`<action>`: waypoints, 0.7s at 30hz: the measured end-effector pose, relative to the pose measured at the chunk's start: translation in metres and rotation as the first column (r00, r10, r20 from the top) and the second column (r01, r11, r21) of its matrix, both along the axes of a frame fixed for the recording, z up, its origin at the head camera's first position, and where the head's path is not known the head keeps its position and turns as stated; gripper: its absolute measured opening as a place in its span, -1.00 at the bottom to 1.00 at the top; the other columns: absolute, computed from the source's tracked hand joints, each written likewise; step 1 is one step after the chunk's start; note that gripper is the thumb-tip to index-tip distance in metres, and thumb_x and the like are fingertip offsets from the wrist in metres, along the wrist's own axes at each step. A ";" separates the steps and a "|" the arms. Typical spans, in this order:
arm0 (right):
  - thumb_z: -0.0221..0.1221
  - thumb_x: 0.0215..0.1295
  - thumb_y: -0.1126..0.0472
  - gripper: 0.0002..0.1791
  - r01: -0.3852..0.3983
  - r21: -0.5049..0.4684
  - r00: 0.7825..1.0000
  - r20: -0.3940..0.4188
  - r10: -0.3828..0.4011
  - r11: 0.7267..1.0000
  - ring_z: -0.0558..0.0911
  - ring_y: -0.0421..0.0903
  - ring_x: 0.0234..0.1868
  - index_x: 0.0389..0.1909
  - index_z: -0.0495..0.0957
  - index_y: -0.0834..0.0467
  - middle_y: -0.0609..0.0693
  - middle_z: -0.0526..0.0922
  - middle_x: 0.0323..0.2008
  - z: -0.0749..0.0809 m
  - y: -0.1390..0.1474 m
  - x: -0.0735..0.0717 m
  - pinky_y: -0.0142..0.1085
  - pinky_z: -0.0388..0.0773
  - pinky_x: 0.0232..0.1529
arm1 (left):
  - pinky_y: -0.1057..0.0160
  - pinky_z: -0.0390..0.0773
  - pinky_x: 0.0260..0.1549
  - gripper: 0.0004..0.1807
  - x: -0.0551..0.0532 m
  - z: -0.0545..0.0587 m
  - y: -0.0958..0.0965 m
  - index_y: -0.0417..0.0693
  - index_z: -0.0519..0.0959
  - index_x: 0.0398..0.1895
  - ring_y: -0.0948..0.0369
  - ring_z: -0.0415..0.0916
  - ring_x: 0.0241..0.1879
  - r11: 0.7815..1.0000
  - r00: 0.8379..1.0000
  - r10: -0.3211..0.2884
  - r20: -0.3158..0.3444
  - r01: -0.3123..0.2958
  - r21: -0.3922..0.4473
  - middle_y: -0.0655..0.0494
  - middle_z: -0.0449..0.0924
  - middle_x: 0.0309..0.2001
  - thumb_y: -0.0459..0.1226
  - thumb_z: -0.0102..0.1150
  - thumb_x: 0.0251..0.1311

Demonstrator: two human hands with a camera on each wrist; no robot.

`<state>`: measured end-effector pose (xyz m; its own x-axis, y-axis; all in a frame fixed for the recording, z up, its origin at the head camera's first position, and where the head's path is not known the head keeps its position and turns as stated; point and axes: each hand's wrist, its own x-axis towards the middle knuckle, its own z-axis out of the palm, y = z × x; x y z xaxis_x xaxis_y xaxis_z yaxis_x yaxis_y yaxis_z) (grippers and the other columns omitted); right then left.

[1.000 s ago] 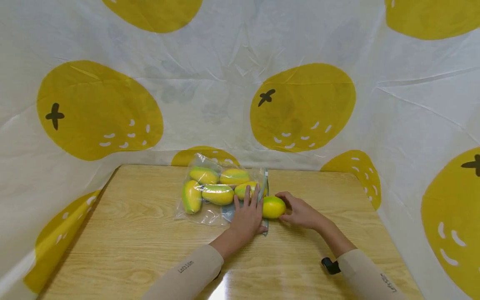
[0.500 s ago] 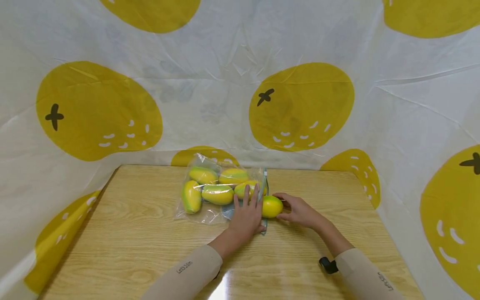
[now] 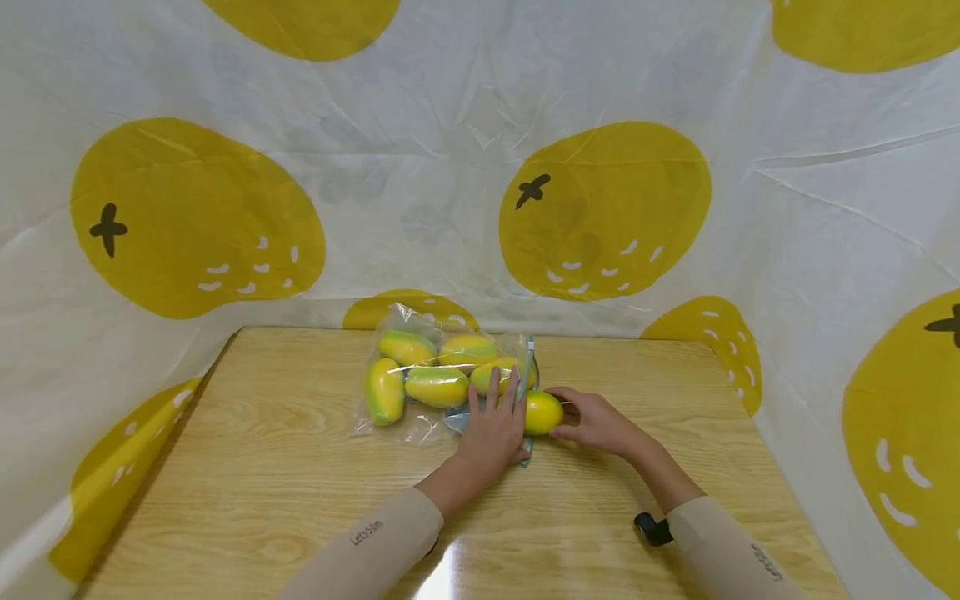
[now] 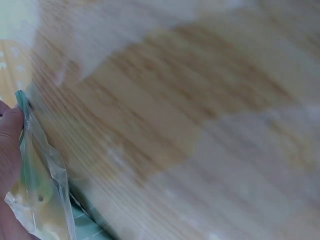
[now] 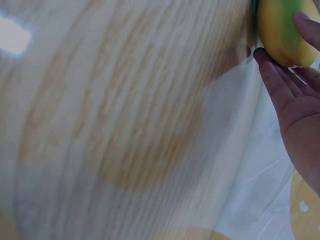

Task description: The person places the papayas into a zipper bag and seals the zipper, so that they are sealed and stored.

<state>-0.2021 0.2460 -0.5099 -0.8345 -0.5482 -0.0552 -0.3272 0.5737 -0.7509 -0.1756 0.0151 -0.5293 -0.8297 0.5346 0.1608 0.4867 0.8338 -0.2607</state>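
On the table (image 3: pixel 285 467) lies a clear zip bag (image 3: pixel 416 429) with several yellow-green mangoes (image 3: pixel 437 387) in it. My left hand (image 3: pixel 487 437) rests over the bag near its mouth, fingers straight and spread. In the left wrist view its thumb (image 4: pixel 9 145) touches the bag's teal zip edge (image 4: pixel 24 107). At the mouth, my right hand (image 3: pixel 596 423) grips another mango (image 3: pixel 544 412) from the right, thumb and fingers around its end. The mango's left end is hidden behind my left hand. In the right wrist view the held mango (image 5: pixel 280 32) sits beside the zip edge.
White cloth (image 3: pixel 420 192) printed with large yellow fruit hangs behind the table and along both sides. A small black device (image 3: pixel 654 528) is beside the right sleeve (image 3: pixel 720 542). Glare lies near the table's front.
My right hand has moved slightly left, and the mango in it is a little deeper into the bag's mouth. My left hand has stayed nearly still on the bag.
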 end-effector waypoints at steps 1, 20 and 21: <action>0.35 0.37 0.19 -0.27 0.015 0.006 1.000 -0.001 -0.015 1.000 0.61 0.22 0.29 0.47 0.30 0.31 0.30 0.49 0.37 0.001 0.001 0.000 -0.07 0.60 0.21 | -0.38 0.33 0.33 0.16 0.000 0.001 0.000 0.01 0.29 0.57 -0.26 -0.09 0.62 1.000 1.000 -0.004 -0.002 0.004 -0.004 -0.20 -0.21 0.68 0.48 0.24 0.01; 0.40 0.31 0.10 -0.30 -0.019 -0.052 0.994 -0.106 0.013 0.998 0.66 0.17 0.12 0.40 0.44 0.28 0.20 0.56 0.11 -0.006 -0.012 -0.008 -0.01 0.66 0.12 | -0.36 0.35 0.33 0.17 0.001 0.003 0.005 0.00 0.32 0.55 -0.27 -0.04 0.60 0.999 1.000 -0.015 -0.017 0.015 0.034 -0.18 -0.12 0.67 0.47 0.31 -0.03; 0.40 0.30 0.10 -0.30 -0.010 -0.048 0.994 -0.106 0.005 0.999 0.66 0.14 0.11 0.39 0.44 0.27 0.18 0.56 0.11 -0.007 -0.013 -0.008 -0.01 0.66 0.12 | -0.36 0.35 0.33 0.17 0.001 0.003 0.005 0.00 0.31 0.55 -0.27 -0.04 0.60 0.999 1.000 -0.012 -0.012 0.013 0.037 -0.18 -0.12 0.67 0.47 0.32 -0.03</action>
